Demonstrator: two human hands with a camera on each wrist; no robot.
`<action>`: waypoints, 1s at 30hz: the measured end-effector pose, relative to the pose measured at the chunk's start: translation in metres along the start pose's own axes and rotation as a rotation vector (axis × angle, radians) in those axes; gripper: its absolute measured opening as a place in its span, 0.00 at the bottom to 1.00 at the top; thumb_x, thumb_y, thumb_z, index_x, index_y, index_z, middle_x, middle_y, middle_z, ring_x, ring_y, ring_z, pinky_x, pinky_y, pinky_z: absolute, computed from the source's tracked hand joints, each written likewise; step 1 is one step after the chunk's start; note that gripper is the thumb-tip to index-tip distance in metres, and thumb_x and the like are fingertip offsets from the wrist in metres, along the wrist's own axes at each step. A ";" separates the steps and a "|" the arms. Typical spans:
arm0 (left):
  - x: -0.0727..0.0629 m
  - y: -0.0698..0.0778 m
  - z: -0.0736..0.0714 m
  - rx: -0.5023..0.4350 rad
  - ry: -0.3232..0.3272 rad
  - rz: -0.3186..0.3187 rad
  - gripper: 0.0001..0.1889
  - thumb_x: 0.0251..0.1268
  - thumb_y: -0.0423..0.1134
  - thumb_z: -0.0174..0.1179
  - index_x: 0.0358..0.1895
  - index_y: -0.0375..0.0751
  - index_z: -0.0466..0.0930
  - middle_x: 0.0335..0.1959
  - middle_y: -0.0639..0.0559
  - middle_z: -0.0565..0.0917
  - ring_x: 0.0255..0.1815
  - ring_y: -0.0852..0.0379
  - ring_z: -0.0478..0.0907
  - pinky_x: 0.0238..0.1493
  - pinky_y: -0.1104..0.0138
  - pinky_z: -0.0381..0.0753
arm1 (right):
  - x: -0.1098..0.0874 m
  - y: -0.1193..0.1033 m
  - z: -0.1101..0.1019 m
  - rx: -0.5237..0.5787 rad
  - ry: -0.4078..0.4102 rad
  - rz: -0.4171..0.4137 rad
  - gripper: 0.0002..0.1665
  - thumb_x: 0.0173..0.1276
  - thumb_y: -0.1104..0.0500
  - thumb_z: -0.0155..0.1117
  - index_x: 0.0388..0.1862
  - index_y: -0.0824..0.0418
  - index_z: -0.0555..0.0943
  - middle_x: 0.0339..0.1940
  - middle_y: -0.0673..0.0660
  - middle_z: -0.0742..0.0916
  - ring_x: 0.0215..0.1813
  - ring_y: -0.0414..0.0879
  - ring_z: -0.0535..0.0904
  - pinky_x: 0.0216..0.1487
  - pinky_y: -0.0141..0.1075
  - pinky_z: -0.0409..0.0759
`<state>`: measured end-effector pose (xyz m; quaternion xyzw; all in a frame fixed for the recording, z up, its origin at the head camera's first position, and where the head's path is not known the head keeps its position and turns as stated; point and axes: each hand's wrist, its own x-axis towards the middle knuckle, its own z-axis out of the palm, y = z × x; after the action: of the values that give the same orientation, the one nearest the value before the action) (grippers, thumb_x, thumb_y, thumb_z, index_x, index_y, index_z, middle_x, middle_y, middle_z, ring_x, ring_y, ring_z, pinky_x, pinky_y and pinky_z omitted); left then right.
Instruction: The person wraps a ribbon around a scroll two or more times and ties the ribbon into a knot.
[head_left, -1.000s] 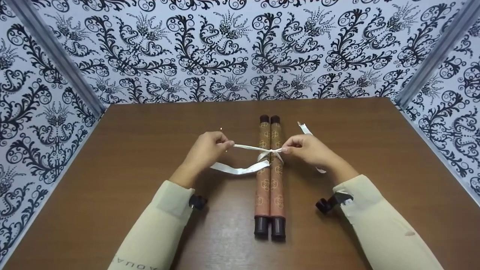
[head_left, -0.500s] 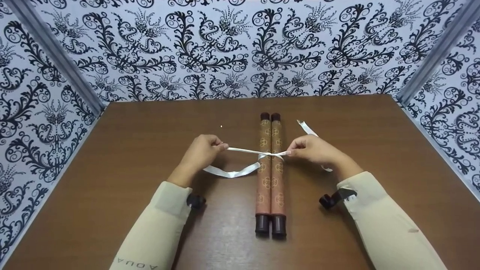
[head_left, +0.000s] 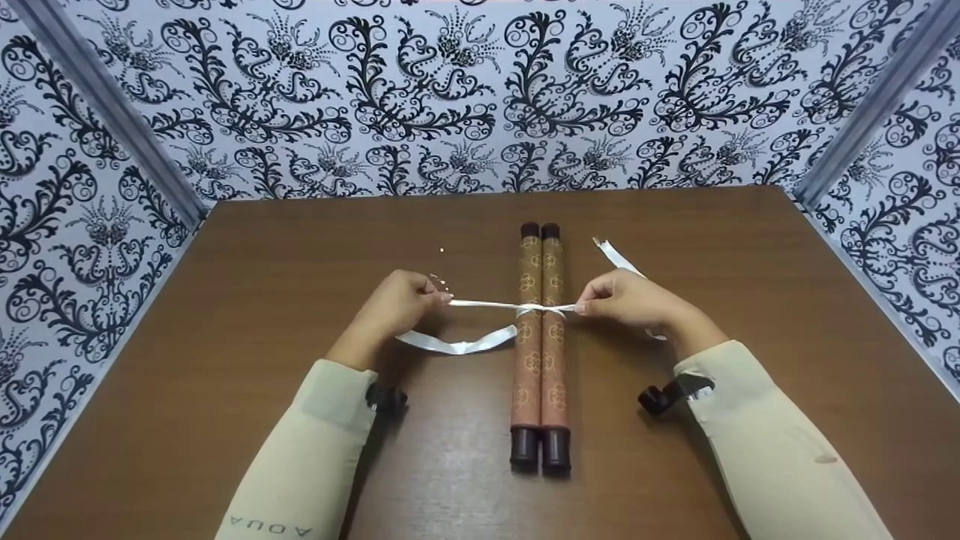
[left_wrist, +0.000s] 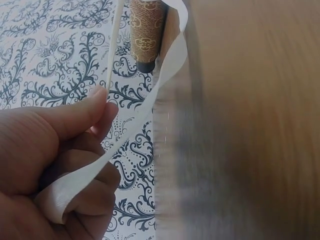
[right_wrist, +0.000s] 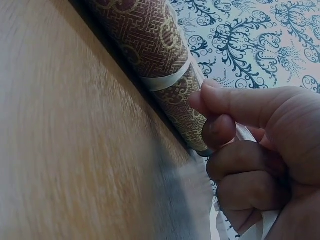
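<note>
Two rolled scrolls with patterned cloth and dark end knobs lie side by side on the table, pointing away from me. A white ribbon wraps round their middle and crosses on top. My left hand pinches one part of it between thumb and forefinger, drawn straight out to the left. In the left wrist view, another length of ribbon runs slack from the scrolls into the curled fingers. My right hand pinches the other side close by the right scroll; in the right wrist view a ribbon band lies round the cloth.
A loose ribbon tail lies on the table beyond my right hand. The brown tabletop meets patterned walls at the back and sides. Black wrist mounts sit at both sleeve cuffs.
My left hand has moved left and slightly toward me, drawing the ribbon longer and tighter over the scrolls. My right hand has shifted slightly to the right.
</note>
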<state>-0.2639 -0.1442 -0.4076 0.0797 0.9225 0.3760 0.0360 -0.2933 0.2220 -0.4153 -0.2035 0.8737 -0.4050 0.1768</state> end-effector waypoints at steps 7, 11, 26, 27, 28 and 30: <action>-0.002 -0.003 -0.009 -0.017 0.036 -0.040 0.13 0.70 0.43 0.67 0.32 0.37 0.87 0.23 0.58 0.75 0.30 0.57 0.70 0.34 0.65 0.68 | 0.002 0.002 0.001 -0.012 -0.013 0.012 0.13 0.72 0.57 0.69 0.39 0.68 0.87 0.25 0.49 0.81 0.27 0.38 0.70 0.31 0.30 0.68; -0.006 -0.006 -0.021 -0.004 0.072 -0.073 0.12 0.70 0.44 0.67 0.35 0.38 0.88 0.25 0.56 0.75 0.32 0.54 0.71 0.35 0.64 0.70 | 0.003 0.002 0.002 -0.027 -0.031 0.020 0.13 0.72 0.57 0.68 0.40 0.68 0.87 0.26 0.49 0.82 0.28 0.38 0.71 0.32 0.30 0.70; -0.011 -0.025 -0.049 0.104 0.218 -0.206 0.13 0.74 0.42 0.61 0.44 0.35 0.86 0.48 0.38 0.87 0.45 0.42 0.80 0.52 0.50 0.78 | 0.002 0.001 0.003 -0.015 -0.041 0.052 0.13 0.74 0.57 0.65 0.38 0.67 0.87 0.22 0.44 0.76 0.23 0.37 0.66 0.25 0.30 0.64; -0.011 -0.025 -0.050 0.111 0.222 -0.216 0.13 0.75 0.42 0.60 0.45 0.34 0.86 0.49 0.37 0.87 0.47 0.41 0.80 0.53 0.49 0.78 | 0.002 0.001 0.003 -0.019 -0.040 0.052 0.13 0.74 0.56 0.65 0.38 0.67 0.87 0.22 0.44 0.76 0.23 0.38 0.66 0.25 0.30 0.65; -0.011 -0.025 -0.051 0.116 0.221 -0.224 0.14 0.76 0.43 0.60 0.47 0.34 0.85 0.50 0.37 0.87 0.48 0.40 0.80 0.54 0.48 0.78 | 0.002 0.001 0.003 -0.025 -0.039 0.052 0.13 0.74 0.56 0.65 0.38 0.67 0.87 0.22 0.44 0.76 0.23 0.38 0.67 0.25 0.30 0.65; -0.011 -0.023 -0.051 0.141 0.221 -0.230 0.16 0.77 0.44 0.59 0.52 0.33 0.83 0.53 0.36 0.86 0.53 0.38 0.81 0.58 0.46 0.78 | 0.002 0.000 0.003 -0.040 -0.035 0.051 0.14 0.74 0.55 0.65 0.38 0.66 0.87 0.23 0.44 0.76 0.24 0.38 0.67 0.26 0.30 0.66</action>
<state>-0.2624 -0.1977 -0.3869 -0.0661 0.9480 0.3100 -0.0286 -0.2937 0.2189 -0.4177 -0.1916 0.8833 -0.3794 0.1981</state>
